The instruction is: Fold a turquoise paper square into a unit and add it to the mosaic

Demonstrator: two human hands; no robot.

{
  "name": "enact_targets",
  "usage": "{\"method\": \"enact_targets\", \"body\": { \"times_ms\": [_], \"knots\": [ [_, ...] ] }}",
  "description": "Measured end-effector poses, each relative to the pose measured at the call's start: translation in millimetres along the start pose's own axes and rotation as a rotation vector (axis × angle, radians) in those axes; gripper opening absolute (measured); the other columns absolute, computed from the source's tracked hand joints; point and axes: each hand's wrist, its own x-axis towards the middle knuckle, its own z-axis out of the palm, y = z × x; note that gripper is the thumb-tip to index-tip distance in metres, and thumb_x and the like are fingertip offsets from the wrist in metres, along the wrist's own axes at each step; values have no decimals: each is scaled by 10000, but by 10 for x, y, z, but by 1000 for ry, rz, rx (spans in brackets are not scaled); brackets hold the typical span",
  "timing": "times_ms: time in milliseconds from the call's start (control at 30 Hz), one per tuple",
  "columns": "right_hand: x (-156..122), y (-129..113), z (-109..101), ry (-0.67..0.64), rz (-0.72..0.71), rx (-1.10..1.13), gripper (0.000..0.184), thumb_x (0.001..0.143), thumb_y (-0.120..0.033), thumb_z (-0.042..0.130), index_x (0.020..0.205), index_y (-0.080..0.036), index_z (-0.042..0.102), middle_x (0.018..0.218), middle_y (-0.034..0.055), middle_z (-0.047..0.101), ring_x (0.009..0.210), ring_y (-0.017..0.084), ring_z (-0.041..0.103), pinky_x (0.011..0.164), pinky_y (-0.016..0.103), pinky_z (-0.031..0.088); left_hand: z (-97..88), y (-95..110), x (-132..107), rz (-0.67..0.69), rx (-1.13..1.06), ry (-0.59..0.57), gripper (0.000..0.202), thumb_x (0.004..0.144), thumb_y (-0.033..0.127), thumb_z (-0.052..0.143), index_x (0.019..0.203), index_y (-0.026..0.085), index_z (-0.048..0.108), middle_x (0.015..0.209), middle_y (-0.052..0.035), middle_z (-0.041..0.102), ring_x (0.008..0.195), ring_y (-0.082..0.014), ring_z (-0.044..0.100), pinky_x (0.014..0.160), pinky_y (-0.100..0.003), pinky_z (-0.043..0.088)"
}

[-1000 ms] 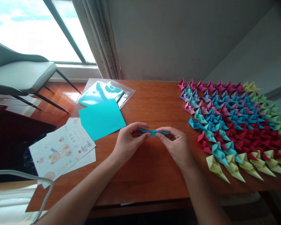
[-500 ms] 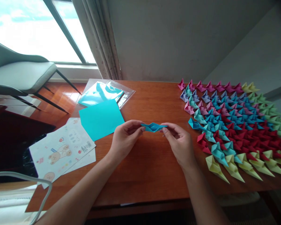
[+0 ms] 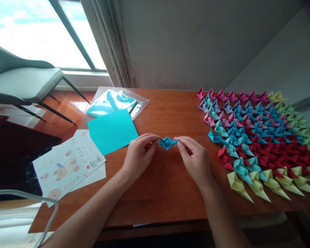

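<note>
A small blue paper boat (image 3: 167,143) is held between my two hands above the wooden table (image 3: 167,193). My left hand (image 3: 141,151) pinches its left tip between thumb and fingers. At the other end, my right hand (image 3: 195,156) grips the right tip the same way. The boat's folded middle shows between the fingertips, while both tips are partly covered by them. Close to my left hand lies a flat turquoise paper sheet (image 3: 112,131). To the right of my right hand stand rows of folded paper boats (image 3: 265,151) in several colours.
Behind the sheet lies a clear plastic packet of turquoise paper (image 3: 113,103). White sheets with bear drawings (image 3: 69,165) lie at the table's left side. A grey chair (image 3: 26,81) stands by the window, and a curtain (image 3: 110,44) hangs beside the wall.
The blue boat looks shorter and its middle deeper, with its points standing up more. My hands have come slightly closer together, still gripping both tips.
</note>
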Motion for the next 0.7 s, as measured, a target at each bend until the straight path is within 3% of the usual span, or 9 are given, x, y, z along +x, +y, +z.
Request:
{"method": "enact_targets", "body": {
  "times_ms": [367,700],
  "knots": [
    [-6,38,4,48,40,-35,223,929,-167,542,1085,-206,697,1074,78,722,964,196,689,773,289,584,-3,-36,-4,-100,10,55,179,882,252,612,1002,168,716,959,-57,743,723,-144,660,664,-253,520],
    [-9,49,4,59,78,-63,250,916,-160,515,1090,-214,687,1079,82,708,886,195,682,687,289,586,-6,-34,-2,-53,30,65,177,912,286,598,1002,178,706,987,-48,722,685,-115,630,632,-237,508]
  ]
}}
